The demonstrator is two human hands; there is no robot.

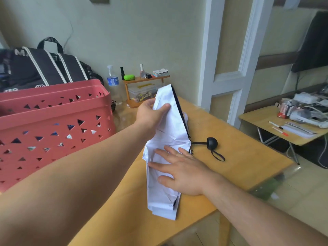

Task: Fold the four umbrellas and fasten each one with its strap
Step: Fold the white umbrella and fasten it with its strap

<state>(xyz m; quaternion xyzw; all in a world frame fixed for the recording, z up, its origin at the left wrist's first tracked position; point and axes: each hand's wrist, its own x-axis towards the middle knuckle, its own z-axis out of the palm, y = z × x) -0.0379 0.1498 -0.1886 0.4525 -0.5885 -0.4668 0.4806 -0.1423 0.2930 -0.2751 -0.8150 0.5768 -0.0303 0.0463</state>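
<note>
Pressing flat with your right hand (179, 172), fingers straight, pin the near panels of the white fabric umbrella (165, 157) on the yellow wooden surface (239, 157); farther off, your left hand (150, 114) pinches the raised far flap: draw it taut, fold it squarely over.

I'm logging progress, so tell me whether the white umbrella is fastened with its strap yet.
Not fastened. The white umbrella is collapsed but its canopy lies loose; the left hand grips one panel, the right hand presses it flat.

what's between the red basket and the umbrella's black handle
In the head view: the white umbrella canopy, gripped by the left hand, pressed by the right hand.
</note>
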